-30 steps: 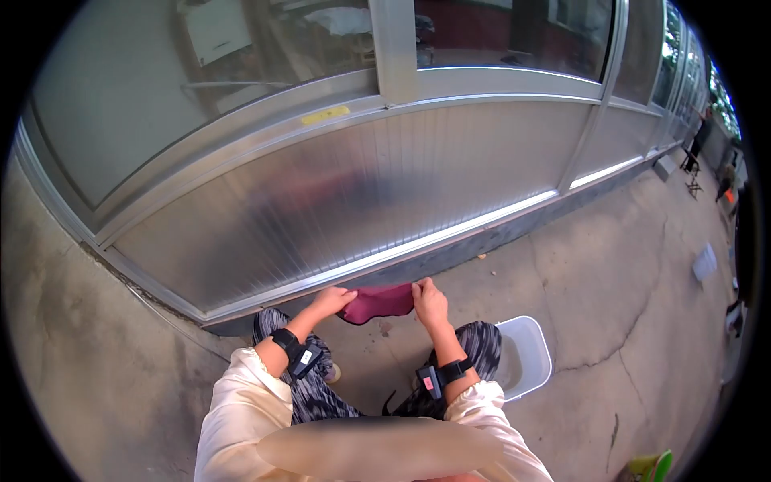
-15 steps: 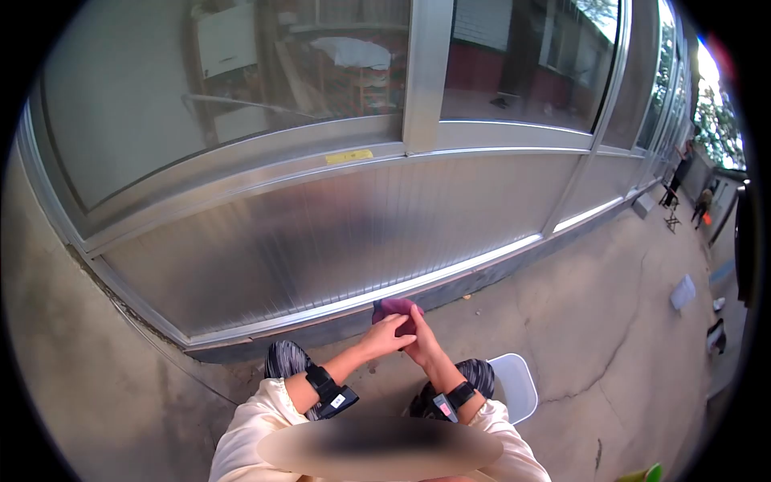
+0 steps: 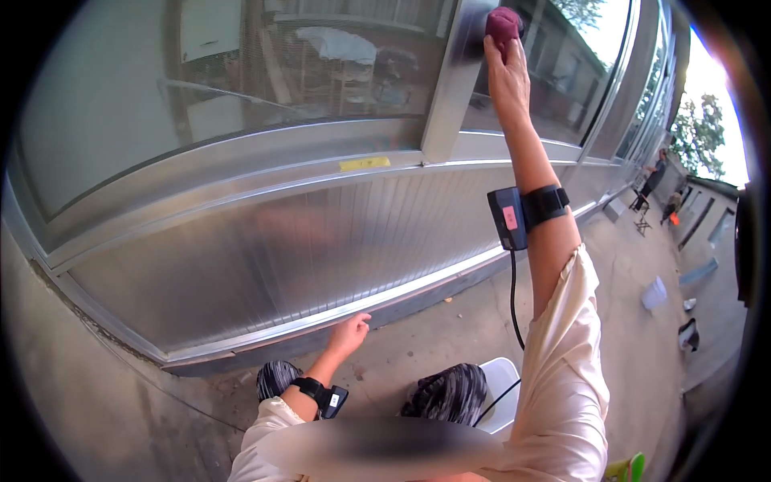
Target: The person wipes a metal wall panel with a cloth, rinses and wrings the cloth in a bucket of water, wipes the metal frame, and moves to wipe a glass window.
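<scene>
My right hand (image 3: 507,71) is stretched far up and presses a bunched dark red cloth (image 3: 503,26) against the window glass (image 3: 554,68), close to the upright metal frame (image 3: 451,88). Its fingers are round the cloth. Low in front of the ribbed lower panel (image 3: 321,249), my left hand (image 3: 348,333) hangs with nothing in it, its fingers loosely bent and partly apart. Each forearm wears a black strap with a small device.
Beside my right knee stands a white bucket (image 3: 501,394). A green-edged container (image 3: 626,468) is at the bottom right. Farther right on the concrete are a whitish bucket (image 3: 654,293), a small stool (image 3: 642,222) and distant people (image 3: 654,175).
My right hand has gone from beside my left hand up to the glass, taking the cloth along. My left hand has let go of the cloth and moved left. The view has tilted up.
</scene>
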A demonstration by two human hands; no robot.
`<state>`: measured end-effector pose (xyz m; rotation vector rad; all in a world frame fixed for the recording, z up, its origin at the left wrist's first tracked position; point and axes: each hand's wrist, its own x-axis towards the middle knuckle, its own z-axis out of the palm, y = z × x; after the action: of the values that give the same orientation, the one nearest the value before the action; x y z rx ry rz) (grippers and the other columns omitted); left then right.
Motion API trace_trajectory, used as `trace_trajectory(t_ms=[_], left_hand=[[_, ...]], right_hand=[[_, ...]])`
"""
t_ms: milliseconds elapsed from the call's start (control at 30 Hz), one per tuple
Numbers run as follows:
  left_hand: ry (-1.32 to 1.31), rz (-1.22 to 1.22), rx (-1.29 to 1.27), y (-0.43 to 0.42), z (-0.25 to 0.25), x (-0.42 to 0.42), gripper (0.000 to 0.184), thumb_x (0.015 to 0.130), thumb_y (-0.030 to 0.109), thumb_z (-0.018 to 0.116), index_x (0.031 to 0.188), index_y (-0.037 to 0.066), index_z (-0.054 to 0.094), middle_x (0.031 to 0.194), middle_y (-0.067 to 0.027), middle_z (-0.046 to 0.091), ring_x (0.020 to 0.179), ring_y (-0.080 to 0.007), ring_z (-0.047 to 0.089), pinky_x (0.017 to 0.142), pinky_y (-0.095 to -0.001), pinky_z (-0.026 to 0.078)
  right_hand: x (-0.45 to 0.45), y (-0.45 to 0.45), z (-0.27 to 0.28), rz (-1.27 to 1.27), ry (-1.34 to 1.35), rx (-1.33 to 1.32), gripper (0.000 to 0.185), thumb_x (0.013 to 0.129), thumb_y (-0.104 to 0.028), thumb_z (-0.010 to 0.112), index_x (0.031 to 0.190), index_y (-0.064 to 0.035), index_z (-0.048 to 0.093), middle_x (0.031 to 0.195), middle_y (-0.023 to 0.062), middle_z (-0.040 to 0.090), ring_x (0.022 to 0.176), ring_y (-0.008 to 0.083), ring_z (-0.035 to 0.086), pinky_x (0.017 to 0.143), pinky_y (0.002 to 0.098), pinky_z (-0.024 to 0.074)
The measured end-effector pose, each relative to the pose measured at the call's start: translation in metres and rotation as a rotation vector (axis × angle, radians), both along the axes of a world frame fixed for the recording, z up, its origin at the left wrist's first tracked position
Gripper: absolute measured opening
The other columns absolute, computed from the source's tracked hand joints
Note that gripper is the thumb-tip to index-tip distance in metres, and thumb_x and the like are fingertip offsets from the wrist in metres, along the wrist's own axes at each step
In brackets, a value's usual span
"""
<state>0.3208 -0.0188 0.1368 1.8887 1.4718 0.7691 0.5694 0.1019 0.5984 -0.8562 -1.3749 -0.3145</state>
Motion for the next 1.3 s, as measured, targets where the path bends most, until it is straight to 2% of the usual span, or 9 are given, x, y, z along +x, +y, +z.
trace_trajectory(t_ms=[67,133,200,467,667,733,800,1133,1300], left_hand=[[0.058,-0.023,0.017,-0.002,0.006,0.001,0.028,0.083,0.020,0.054,0.110,0.013,0.059,0.085,-0.0039,0.067,0.081,-0.0163,0.065,0.068,-0.0304,0.050],[0.121,-0.044,0.024,-0.010,0.013,-0.001,0.028,0.083,0.022,0.054,0.110,0.015,0.059,0.086,-0.0037,0.067,0.083,-0.0182,0.065,0.069,-0.0313,0.050],[0.076,-0.068,-0.004,-0.016,0.026,0.001,0.027,0.083,0.026,0.050,0.107,0.019,0.060,0.091,-0.0108,0.065,0.085,-0.0320,0.061,0.071,-0.0402,0.049],[0.141,-0.101,-0.010,-0.017,0.025,0.004,0.024,0.083,0.028,0.054,0.105,0.020,0.061,0.092,-0.0031,0.067,0.086,-0.0215,0.064,0.071,-0.0341,0.049],[0.149,-0.105,-0.039,-0.020,0.025,-0.002,0.025,0.084,0.024,0.053,0.107,0.016,0.061,0.093,-0.0055,0.067,0.085,-0.0210,0.064,0.073,-0.0332,0.050],[0.146,-0.101,-0.029,-0.021,0.022,-0.004,0.025,0.084,0.024,0.054,0.107,0.016,0.060,0.094,-0.0057,0.067,0.085,-0.0209,0.064,0.073,-0.0330,0.050],[0.113,-0.086,0.008,-0.019,0.021,-0.003,0.025,0.084,0.023,0.054,0.108,0.016,0.060,0.094,-0.0058,0.067,0.086,-0.0209,0.064,0.074,-0.0328,0.050],[0.122,-0.149,-0.024,-0.020,0.041,0.003,0.027,0.085,0.026,0.053,0.108,0.015,0.060,0.097,-0.0064,0.066,0.087,-0.0212,0.064,0.073,-0.0326,0.049],[0.137,-0.177,-0.033,-0.021,0.041,0.003,0.027,0.085,0.026,0.053,0.108,0.016,0.060,0.096,-0.0067,0.066,0.087,-0.0226,0.064,0.073,-0.0336,0.049]], right_hand=[[-0.003,0.037,0.027,-0.172,-0.191,0.120,0.050,0.089,-0.045,0.046,0.127,-0.0122,0.046,0.142,0.0146,0.030,0.124,0.0352,0.037,0.100,0.0382,0.0319],[-0.012,0.066,0.024,-0.337,-0.243,0.338,0.050,0.085,-0.018,0.054,0.133,-0.0104,0.041,0.140,0.0232,0.028,0.119,0.0420,0.035,0.097,0.0440,0.0345],[-0.021,0.063,-0.004,-0.293,-0.194,0.300,0.050,0.090,-0.043,0.045,0.130,-0.0139,0.044,0.143,0.0160,0.027,0.129,0.0380,0.028,0.105,0.0391,0.0262],[-0.047,0.024,-0.212,-0.251,-0.241,-0.061,0.051,0.087,-0.025,0.056,0.134,-0.0123,0.041,0.144,0.0148,0.027,0.133,0.0371,0.022,0.107,0.0418,0.0252],[-0.015,0.000,-0.258,-0.141,-0.177,-0.179,0.038,0.087,-0.020,0.056,0.123,-0.0087,0.050,0.125,0.0106,0.053,0.107,0.0320,0.053,0.089,0.0362,0.0430],[0.012,0.006,-0.265,0.023,0.381,-0.814,0.035,0.089,-0.020,0.055,0.120,-0.0060,0.050,0.116,0.0088,0.055,0.097,0.0212,0.057,0.080,0.0336,0.0467],[0.045,0.026,-0.272,0.344,1.123,-0.456,0.036,0.089,-0.019,0.055,0.121,-0.0059,0.048,0.107,0.0061,0.056,0.094,0.0149,0.055,0.076,0.0291,0.0464],[0.012,0.059,-0.212,-0.216,0.324,-0.212,0.046,0.078,-0.008,0.053,0.122,-0.0202,0.056,0.126,0.0081,0.048,0.114,0.0285,0.044,0.097,0.0340,0.0358],[-0.027,0.010,-0.239,0.144,0.290,-0.278,0.040,0.076,0.003,0.047,0.111,-0.0119,0.062,0.119,0.0074,0.051,0.107,0.0253,0.051,0.092,0.0320,0.0401]])
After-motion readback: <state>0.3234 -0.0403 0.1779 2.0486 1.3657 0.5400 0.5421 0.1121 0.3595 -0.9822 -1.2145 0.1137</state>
